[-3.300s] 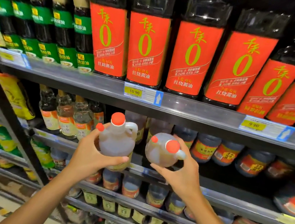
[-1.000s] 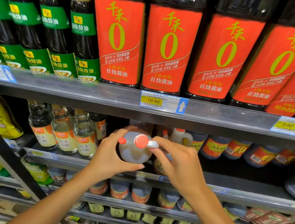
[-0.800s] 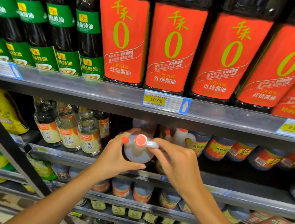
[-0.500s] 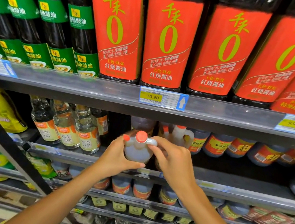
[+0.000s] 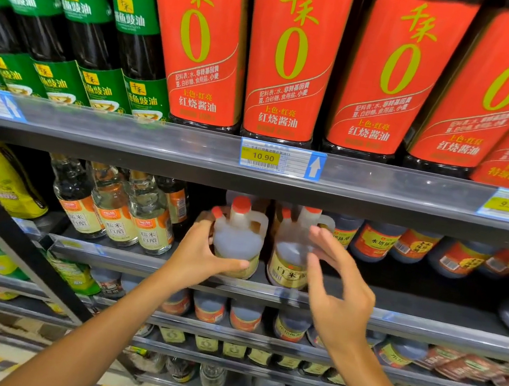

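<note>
Two hands work at the shelf (image 5: 426, 326) front. The left hand (image 5: 198, 256) wraps its fingers round the left jug (image 5: 236, 243), which stands upright there. The right hand (image 5: 338, 296) hovers, fingers spread, by the right jug (image 5: 289, 259). Square the held jug label-forward, level with its neighbour.

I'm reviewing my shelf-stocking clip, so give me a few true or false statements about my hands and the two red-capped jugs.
1. The left hand grips the left jug. True.
2. The right hand holds the right jug by its handle. False: its fingers are spread and curl round nothing.
3. Both jugs are upright. True.
4. The price tag directly above the jugs reads 9.90. False: it reads 10.90.
</note>
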A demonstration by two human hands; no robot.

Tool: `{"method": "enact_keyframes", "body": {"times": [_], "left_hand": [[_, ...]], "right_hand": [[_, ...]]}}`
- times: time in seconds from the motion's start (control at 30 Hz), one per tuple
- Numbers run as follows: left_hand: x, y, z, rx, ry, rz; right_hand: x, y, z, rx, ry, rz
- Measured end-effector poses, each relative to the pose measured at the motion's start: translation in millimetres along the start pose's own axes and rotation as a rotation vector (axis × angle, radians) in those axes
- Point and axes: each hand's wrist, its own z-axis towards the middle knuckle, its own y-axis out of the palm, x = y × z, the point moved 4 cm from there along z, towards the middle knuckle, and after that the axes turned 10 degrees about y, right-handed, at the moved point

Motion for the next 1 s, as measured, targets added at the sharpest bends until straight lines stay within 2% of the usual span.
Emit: {"method": "enact_keyframes", "body": {"times": [0.07, 0.2, 0.33, 0.43, 0.5, 0.67, 0.8, 1.0], "left_hand": [[3, 0, 4, 0.056, -0.011, -0.035], [1, 2, 1, 0.108, -0.045, -0.013], [-3, 5, -10, 0.073, 0.003, 0.005], [-15, 7, -14, -0.01, -0.005, 0.125], [-22, 8, -17, -0.043, -0.029, 0.192], [-22, 10, -24, -0.002, -0.038, 0.141], [-26, 12, -23, 0.006, -0.047, 0.149], [-37, 12, -20, -0.051, -0.03, 0.129]], "right_hand": [[13, -10, -4, 0.005, 0.095, 0.014], [43, -14, -12, -0.08, 0.422, -0.042], [68, -2, -17, -0.318, 0.663, -0.171], [76, 9, -16, -0.449, 0.674, -0.258], [80, 15, -12, -0.459, 0.654, -0.322], [84, 18, -1, -0.429, 0.553, -0.586], [90, 17, -2, -0.495, 0.59, -0.487], [91, 16, -6, -0.558, 0.593, -0.464]]}}
